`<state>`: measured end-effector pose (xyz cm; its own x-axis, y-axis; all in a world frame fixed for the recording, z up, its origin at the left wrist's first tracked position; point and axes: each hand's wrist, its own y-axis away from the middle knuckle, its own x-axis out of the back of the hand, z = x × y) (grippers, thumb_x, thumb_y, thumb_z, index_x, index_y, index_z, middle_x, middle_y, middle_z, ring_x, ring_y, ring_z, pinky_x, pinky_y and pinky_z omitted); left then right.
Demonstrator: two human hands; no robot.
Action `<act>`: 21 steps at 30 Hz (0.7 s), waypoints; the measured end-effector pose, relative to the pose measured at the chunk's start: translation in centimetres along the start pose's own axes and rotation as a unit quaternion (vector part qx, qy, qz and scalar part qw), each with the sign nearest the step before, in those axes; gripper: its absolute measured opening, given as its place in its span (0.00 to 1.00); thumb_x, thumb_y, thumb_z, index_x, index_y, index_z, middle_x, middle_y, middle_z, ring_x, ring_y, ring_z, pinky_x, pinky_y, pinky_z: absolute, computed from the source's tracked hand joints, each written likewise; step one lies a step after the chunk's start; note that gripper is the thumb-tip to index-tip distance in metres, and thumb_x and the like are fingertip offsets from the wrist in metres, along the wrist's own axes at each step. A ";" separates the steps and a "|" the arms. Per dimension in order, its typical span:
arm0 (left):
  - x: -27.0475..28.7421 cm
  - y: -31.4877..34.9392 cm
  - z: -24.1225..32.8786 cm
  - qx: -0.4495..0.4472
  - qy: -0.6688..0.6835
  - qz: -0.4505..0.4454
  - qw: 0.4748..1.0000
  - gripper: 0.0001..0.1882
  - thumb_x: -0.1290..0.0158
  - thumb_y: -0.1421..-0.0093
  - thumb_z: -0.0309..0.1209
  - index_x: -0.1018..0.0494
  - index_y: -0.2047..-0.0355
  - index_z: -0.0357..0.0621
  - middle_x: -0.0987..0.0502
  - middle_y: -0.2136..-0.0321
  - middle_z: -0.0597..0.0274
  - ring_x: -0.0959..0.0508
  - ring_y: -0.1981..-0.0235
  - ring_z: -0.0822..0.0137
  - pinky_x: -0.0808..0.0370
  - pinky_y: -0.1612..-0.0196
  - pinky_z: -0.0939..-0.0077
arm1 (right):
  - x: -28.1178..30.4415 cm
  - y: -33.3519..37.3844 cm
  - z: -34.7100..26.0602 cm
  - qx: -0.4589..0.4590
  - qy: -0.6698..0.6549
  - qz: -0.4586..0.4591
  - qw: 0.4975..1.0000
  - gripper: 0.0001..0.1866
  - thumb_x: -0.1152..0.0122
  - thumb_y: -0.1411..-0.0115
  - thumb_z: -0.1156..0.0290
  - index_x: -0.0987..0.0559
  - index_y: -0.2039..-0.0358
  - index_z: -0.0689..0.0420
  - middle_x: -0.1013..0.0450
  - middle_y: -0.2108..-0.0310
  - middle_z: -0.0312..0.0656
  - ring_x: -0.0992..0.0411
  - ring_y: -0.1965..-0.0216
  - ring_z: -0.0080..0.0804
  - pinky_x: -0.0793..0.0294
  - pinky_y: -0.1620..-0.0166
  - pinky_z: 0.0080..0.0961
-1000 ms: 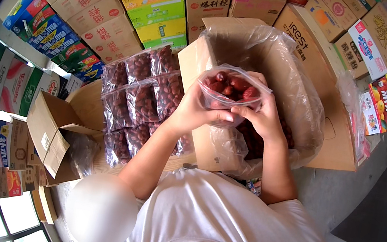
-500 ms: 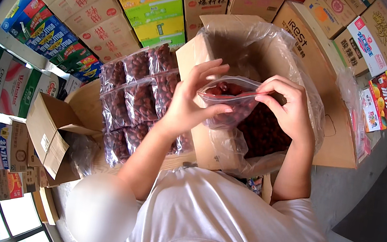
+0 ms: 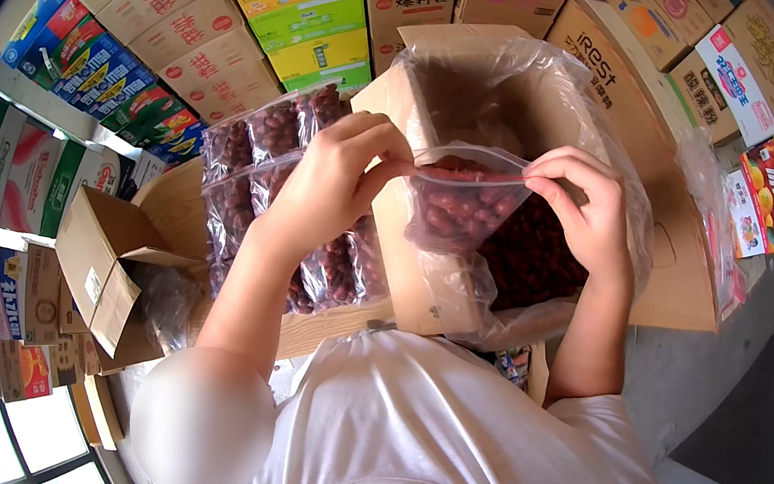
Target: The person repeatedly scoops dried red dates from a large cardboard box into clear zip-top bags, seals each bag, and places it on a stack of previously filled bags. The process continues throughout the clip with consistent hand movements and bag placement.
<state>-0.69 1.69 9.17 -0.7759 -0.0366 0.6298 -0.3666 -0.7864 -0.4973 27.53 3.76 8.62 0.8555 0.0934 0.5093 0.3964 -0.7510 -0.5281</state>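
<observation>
One clear bag (image 3: 459, 205) of dark red dates (image 3: 439, 220), hung at the open box's (image 3: 398, 97) edge; left hand (image 3: 342, 174) and right hand (image 3: 584, 202) pinched on opposite top corners. Probable fault: either pinch slipping under the weight, bag tipping, contents spilling.

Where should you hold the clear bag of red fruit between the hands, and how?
Probably pinch the clear bag by its two top corners, coming from both sides, as the left hand and right hand do. The top edge is thin and flat there, while the red fruit makes the part below lumpy.
</observation>
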 end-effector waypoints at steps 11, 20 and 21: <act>0.3 0.5 2.2 -0.099 -0.176 0.056 0.978 0.05 0.40 0.48 0.29 0.26 0.74 0.46 0.26 0.76 0.67 0.27 0.72 0.63 0.34 0.63 0.68 | -0.7 1.0 -0.1 0.001 -0.033 0.072 0.997 0.02 0.37 0.45 0.83 0.22 0.72 0.67 0.23 0.71 0.44 0.25 0.68 0.30 0.26 0.63 0.24; -0.8 0.0 0.6 -0.059 0.004 -0.024 0.998 0.16 0.34 0.51 0.32 0.25 0.66 0.36 0.25 0.53 0.50 0.25 0.53 0.50 0.28 0.51 0.61 | -1.8 0.8 1.1 -0.003 -0.111 0.029 0.993 0.03 0.37 0.46 0.85 0.22 0.72 0.67 0.24 0.70 0.43 0.25 0.66 0.29 0.26 0.61 0.23; -1.1 -0.4 0.7 -0.057 0.028 -0.030 0.998 0.17 0.34 0.51 0.30 0.24 0.64 0.34 0.24 0.53 0.50 0.24 0.52 0.51 0.27 0.50 0.63 | -1.8 0.7 1.1 -0.002 -0.115 0.026 0.993 0.03 0.37 0.46 0.85 0.22 0.72 0.66 0.24 0.69 0.43 0.25 0.66 0.29 0.27 0.60 0.23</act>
<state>0.64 1.57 9.11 -0.7765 0.0456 0.6284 -0.4673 -0.7106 -0.5259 26.67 3.77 6.59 0.9283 0.2010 0.3129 0.3490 -0.7614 -0.5463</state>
